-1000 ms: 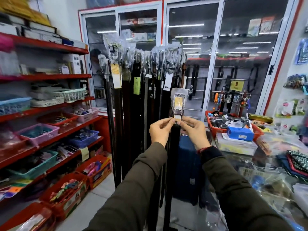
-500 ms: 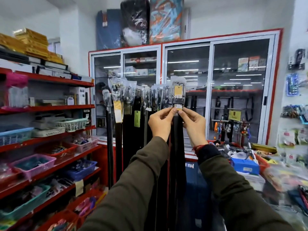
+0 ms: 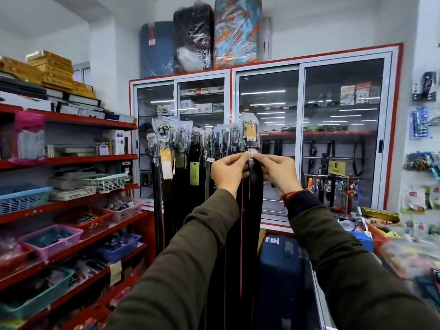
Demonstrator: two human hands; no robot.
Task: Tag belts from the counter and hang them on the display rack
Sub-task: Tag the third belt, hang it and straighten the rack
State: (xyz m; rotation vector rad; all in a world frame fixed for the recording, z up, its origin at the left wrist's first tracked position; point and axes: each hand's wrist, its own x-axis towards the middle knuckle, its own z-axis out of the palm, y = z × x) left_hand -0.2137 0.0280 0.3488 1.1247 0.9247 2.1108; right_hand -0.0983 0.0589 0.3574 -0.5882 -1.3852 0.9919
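Note:
I hold a dark belt [image 3: 255,186] upright in front of me, its buckle end wrapped in clear plastic with a yellow tag [image 3: 249,130] inside. My left hand [image 3: 228,170] and my right hand [image 3: 279,169] pinch a small white tag [image 3: 252,154] on the belt just below the buckle. The strap hangs straight down between my forearms. Behind and to the left, several dark belts [image 3: 181,177] in plastic-wrapped buckles hang from the display rack, some with yellow and green tags. The top of the rack is hidden by the buckles.
Red shelves [image 3: 71,160] with baskets of small goods run along the left. A glass-door cabinet [image 3: 304,139] stands behind the rack. A blue suitcase [image 3: 281,277] sits low at centre. The cluttered counter [image 3: 381,236] with boxes lies at the right.
My hands have lifted the belt from chest height up to the level of the hanging buckles, next to the rack's right end. My view has tilted upward.

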